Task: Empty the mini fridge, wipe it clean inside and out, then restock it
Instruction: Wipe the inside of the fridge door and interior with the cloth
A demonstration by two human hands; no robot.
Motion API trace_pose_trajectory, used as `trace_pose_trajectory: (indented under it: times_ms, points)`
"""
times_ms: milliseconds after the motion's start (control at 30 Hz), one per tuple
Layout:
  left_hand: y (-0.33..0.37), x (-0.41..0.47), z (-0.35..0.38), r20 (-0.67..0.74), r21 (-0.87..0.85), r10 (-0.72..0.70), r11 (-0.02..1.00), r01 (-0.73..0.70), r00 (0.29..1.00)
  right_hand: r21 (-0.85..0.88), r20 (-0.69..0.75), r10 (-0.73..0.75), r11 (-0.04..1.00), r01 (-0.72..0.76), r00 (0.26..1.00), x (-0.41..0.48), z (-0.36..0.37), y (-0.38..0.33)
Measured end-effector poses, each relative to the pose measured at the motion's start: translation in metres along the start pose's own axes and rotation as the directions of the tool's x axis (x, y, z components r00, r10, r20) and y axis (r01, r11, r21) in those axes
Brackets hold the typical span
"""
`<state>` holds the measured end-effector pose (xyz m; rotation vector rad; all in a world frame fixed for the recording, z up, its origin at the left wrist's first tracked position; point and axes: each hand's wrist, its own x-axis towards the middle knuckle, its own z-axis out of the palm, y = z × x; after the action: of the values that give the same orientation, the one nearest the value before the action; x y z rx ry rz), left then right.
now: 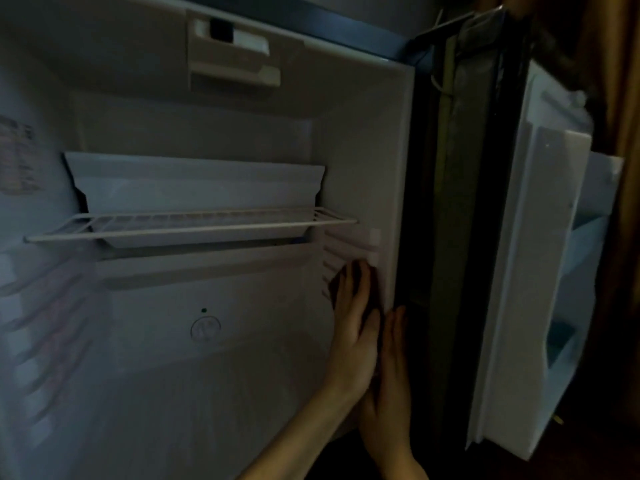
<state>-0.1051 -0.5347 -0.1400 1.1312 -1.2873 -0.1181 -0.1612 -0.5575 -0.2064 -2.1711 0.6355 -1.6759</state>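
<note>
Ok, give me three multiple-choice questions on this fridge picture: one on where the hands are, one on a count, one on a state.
1. Where are the left hand and right hand?
A) at the right wall, below shelf level
B) on the back wall
C) on the fridge's top

2. How many wire shelves show inside?
A) none
B) one
C) three

3. How is the door?
A) shut
B) open, swung to the right
C) taken off

Answers:
1 A: both hands lie with straight fingers against the right wall near its front edge.
2 B: a single shelf spans the inside.
3 B: the door stands open at the right, its inner bins showing.
</note>
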Motion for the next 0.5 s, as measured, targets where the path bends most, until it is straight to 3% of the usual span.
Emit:
trace_pose_trajectory:
  times_ms: [133,333,500]
  points:
    - [-0.005,0.010,0.000,-0.028,0.107,0.122,0.987,-0.119,0.992,0.006,0.017,0.010,1.000,-0.010,1.000,0.000,-0.001,0.000]
    - [-0.011,0.000,-0.016,-0.076,0.015,0.070,0.997,-0.069,0.995,0.074,0.036,0.009,0.997,-0.011,0.999,0.001,-0.001,0.001]
    - [-0.006,0.013,-0.031,-0.120,0.415,0.187,0.902,-0.122,0.975,0.126,0.033,0.028,0.992,-0.032,0.999,0.001,-0.003,-0.004]
